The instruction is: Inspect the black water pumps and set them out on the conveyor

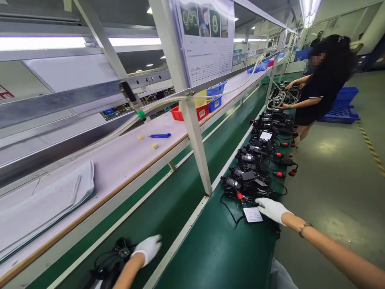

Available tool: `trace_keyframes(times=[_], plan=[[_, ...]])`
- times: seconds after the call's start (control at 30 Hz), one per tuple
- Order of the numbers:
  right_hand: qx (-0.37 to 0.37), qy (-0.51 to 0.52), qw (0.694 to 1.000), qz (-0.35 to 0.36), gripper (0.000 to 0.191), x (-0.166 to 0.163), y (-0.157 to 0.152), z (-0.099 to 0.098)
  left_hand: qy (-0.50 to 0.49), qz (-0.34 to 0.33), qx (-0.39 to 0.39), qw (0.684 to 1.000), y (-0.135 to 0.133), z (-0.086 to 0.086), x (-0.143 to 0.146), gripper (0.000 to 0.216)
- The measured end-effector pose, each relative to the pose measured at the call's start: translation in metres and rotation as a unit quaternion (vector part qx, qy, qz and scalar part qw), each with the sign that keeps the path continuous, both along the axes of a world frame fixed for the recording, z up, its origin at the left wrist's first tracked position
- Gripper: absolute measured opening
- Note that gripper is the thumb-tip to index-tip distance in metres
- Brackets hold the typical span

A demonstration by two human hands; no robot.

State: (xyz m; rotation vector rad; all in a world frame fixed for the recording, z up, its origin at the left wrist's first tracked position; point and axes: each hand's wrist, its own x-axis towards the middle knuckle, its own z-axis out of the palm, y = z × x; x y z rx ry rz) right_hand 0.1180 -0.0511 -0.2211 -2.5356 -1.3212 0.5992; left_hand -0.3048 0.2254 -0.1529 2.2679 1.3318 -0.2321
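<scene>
My right hand (pixel 273 210), in a white glove, reaches over the green work surface (pixel 216 245) with its fingers extended and slightly apart. Its fingertips are at the near edge of a coiled black cable bundle (pixel 248 182) with a red-capped connector (pixel 240 196); whether they touch it I cannot tell. Just beside those fingers lies a white printed card (pixel 253 214). My left hand (pixel 148 249), also gloved and a little blurred, hovers over the lower green belt (pixel 168 216) with fingers stretched out and nothing visible in them. Close to its wrist is another black cable bundle (pixel 122 249), partly hidden by my forearm.
A row of black cable bundles (pixel 255 148) runs away along the surface. Farther on, a co-worker (pixel 325 84) handles pale cables (pixel 282 100). A metal post (pixel 197 148) rises between shelf and surface. The shelf holds a blue tool (pixel 160 135), papers (pixel 48 204) and a red bin (pixel 202 112).
</scene>
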Motion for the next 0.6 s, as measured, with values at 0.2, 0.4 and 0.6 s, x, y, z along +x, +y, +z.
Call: trace_keyframes(times=[0.2,0.4,0.6], plan=[[0.031,-0.109,0.991,0.066,0.057,0.124,0.094,-0.005,-0.107,-0.070,-0.066,0.990,-0.087,-0.057,0.224,0.041],[0.013,-0.069,0.981,0.180,0.035,0.188,0.135,-0.013,-0.085,0.100,0.030,0.991,-0.095,-0.115,0.372,0.051],[0.097,0.041,0.990,0.097,0.034,0.261,0.123,-0.001,-0.047,0.062,0.127,0.989,-0.120,-0.138,0.374,0.053]])
